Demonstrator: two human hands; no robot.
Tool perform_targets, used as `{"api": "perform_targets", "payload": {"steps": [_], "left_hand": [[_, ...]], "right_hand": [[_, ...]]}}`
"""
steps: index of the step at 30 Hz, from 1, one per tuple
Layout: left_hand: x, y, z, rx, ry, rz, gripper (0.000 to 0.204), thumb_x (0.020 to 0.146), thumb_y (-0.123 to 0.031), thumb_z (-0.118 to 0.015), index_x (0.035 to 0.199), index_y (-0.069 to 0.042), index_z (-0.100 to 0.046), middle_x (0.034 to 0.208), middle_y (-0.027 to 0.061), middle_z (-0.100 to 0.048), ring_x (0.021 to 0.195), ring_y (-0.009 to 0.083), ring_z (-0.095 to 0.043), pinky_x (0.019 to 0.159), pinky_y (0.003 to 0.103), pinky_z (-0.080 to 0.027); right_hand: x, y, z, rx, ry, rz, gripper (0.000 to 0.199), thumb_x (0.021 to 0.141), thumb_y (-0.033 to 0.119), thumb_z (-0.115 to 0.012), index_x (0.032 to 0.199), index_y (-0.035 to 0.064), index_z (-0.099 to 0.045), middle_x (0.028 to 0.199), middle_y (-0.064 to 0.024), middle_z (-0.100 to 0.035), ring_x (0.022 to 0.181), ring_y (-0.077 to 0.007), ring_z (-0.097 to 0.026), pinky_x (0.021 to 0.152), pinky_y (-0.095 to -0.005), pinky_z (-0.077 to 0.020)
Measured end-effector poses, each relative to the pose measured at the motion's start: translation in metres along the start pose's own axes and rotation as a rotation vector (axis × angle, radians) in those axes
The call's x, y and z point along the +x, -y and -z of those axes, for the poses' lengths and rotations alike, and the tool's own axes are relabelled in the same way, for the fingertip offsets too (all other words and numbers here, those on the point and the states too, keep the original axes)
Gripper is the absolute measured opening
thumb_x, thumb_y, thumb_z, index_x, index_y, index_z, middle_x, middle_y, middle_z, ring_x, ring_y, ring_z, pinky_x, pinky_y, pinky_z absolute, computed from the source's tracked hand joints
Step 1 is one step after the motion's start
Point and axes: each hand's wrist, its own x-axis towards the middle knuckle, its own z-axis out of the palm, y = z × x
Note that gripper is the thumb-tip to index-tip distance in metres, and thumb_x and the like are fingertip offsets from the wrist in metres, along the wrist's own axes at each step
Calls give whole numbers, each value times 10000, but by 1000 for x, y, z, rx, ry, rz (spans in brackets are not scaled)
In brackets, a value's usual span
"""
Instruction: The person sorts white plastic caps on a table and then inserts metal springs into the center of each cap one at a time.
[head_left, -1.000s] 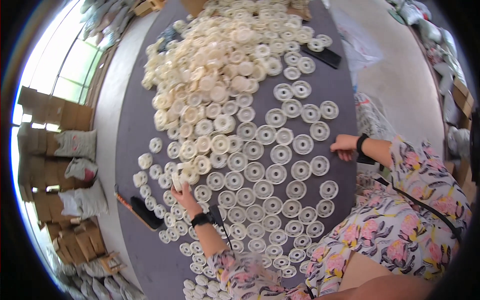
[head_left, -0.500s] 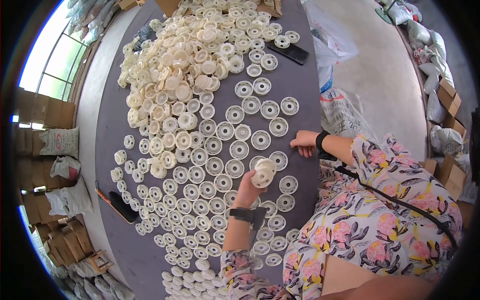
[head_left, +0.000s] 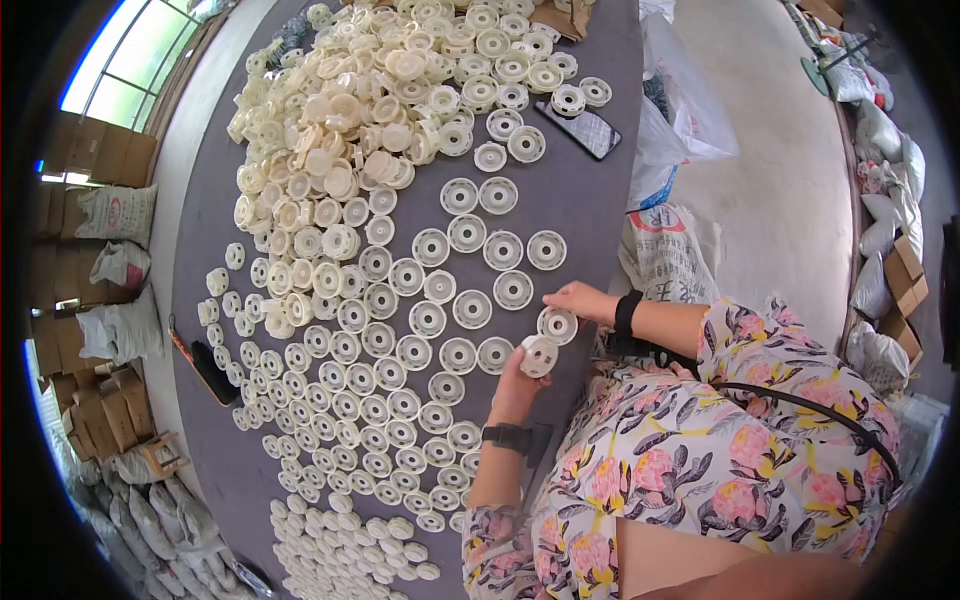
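A: Entry 1, change since the picture half a second back?

B: The left hand (head_left: 517,385) held 1 white plastic disc (head_left: 539,355) over the middle rows then; now that disc sits nearer the table's right edge, fingers closed round it from below, tilted face up. The right hand (head_left: 580,300) has come in from the edge, and a second disc (head_left: 557,324) lies at its fingertips. I cannot tell whether it is pinched or only touched. The 2 discs are just beside each other.

A: Entry 2, counts?

B: 2 hands, each with 1 black wristband. 2 discs in hand or at hand. The laid-out discs (head_left: 430,320) on the grey table (head_left: 590,190) run to many dozens in loose rows, too many to count exactly. 1 heaped pile of discs (head_left: 340,120) at the far end. 2 phones: 1 dark phone (head_left: 585,128) far right, 1 second phone (head_left: 205,368) at the left edge.

A: Entry 3, surroundings?

B: White sacks (head_left: 665,255) stand against the table's right side, near the right wrist. Cardboard boxes (head_left: 95,160) and filled bags (head_left: 115,330) line the left wall. Nothing lies between the 2 hands and the rows.
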Motion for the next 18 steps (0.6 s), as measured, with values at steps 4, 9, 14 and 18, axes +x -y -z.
{"api": "perform_targets", "payload": {"steps": [4, 9, 14, 18], "left_hand": [[23, 13, -32, 130, -265, -343, 359, 854, -227, -534, 1154, -42, -462, 1029, 60, -550, 865, 135, -534, 668, 272, -435], [46, 23, -60, 720, -634, -724, 475, 825, -160, -600, 1210, -1, -373, 997, 89, -531, 830, 159, -577, 727, 271, -483], [54, 37, -67, -60, -694, -499, 409, 879, -255, -517, 1170, -1, -383, 949, 115, -541, 717, 205, -610, 672, 282, -500], [44, 23, -79, 271, -948, -360, 296, 886, -250, -522, 1039, -10, -440, 850, 80, -540, 628, 165, -570, 583, 269, -463]], "right_hand": [[13, 4, 46, -14, 14, 12, 398, 869, 390, -508, 902, 8, -612, 757, -51, -625, 617, -119, -596, 503, -256, -476], [6, 10, 68, -440, 83, 360, 443, 808, 349, -559, 1080, -1, -556, 965, -141, -622, 866, -231, -607, 737, -323, -480], [-10, 42, 83, -696, 110, 316, 452, 788, 331, -532, 1114, 18, -537, 1016, -183, -604, 946, -304, -582, 809, -372, -453], [-9, 59, 93, -923, 116, 327, 452, 784, 344, -504, 1105, 28, -540, 939, -180, -621, 872, -331, -595, 766, -409, -461]]}}
